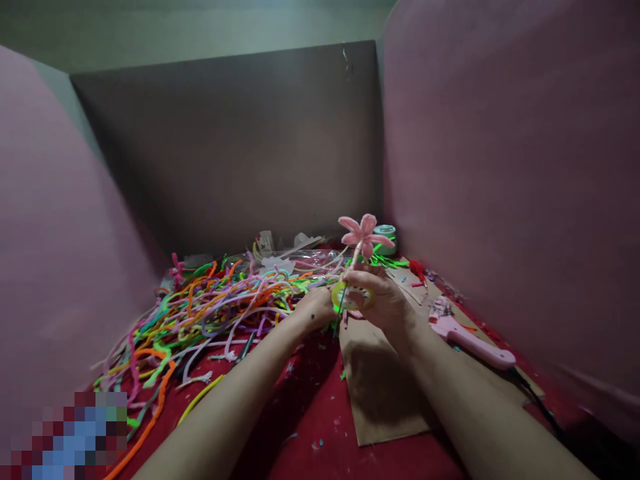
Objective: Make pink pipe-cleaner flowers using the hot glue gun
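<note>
A pink fuzzy pipe-cleaner flower stands upright above my hands, its petals spread. My right hand is closed, pinching the wrapped stem just under the bloom. The lower stem slants down as a thin dark line in front of a yellow-green roll of tape. That roll lies between my two hands, partly covered by the right fingers. My left hand is closed at the roll's left edge and appears to grip it; its fingertips are mostly hidden.
A tangled heap of colourful pipe cleaners spreads on the red cloth at left, with dark-handled scissors beside it. A pink glue gun rests on cardboard at right. Behind the flower stands a pale green container. Panels enclose three sides.
</note>
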`<state>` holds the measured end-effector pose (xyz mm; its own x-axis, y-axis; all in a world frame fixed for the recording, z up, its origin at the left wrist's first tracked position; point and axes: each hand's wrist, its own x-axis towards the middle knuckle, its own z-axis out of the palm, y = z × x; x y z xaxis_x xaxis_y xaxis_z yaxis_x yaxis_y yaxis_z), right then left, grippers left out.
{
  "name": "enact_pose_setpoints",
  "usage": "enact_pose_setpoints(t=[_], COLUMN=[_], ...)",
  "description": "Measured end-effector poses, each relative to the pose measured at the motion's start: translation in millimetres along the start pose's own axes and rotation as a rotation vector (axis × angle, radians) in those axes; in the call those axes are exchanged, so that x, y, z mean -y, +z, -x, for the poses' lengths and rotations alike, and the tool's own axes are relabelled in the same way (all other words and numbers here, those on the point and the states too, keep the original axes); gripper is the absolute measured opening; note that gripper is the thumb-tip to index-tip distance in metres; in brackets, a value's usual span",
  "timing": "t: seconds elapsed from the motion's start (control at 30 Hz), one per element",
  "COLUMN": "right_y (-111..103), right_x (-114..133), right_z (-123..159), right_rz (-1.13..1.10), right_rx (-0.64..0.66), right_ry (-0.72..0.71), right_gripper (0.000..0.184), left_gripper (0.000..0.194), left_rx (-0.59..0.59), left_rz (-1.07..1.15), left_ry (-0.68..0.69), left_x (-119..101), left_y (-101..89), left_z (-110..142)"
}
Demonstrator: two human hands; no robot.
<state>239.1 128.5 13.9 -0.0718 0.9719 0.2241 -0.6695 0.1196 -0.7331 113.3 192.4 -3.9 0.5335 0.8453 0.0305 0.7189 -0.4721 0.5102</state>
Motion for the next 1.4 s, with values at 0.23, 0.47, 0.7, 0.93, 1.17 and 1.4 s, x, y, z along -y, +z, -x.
enact_pose_setpoints(t=[0.23,0.47,0.7,0.93,1.17,1.4], right_y=[1,4,6,11,9,14], right_x=[-7,-13,-33,-45,-52,-55], right_z=[1,4,5,15,15,16], right_rz=[-0.013,0.108,0.186,0.313,0.427,0.499], right_rx=[0.076,0.15,0.109,0.097,0.142,0.127], right_ry=[0.057,0.027,0.066,0.16,0.121,0.067], right_gripper=[0.014,0.014,0.013,0.01,0.012,0.011], left_gripper=[0.01,0.027,0.021,0.014,0.014,0.009], left_rx=[-0.139,-0.242,-0.445,-0.409,-0.39,-0.414], left_rz=[-0.077,0.097,1.032,1.069,0.943,0.948], left_ry=[-0.061,-0.2,-0.157,-0.035,-0.074,-0.063], left_x=[-2,14,23,15,10,3], left_y=[-11.3,-45.8,-41.2,-20.0,-15.4,-8.0], left_z=[15,51,94,103,111,111])
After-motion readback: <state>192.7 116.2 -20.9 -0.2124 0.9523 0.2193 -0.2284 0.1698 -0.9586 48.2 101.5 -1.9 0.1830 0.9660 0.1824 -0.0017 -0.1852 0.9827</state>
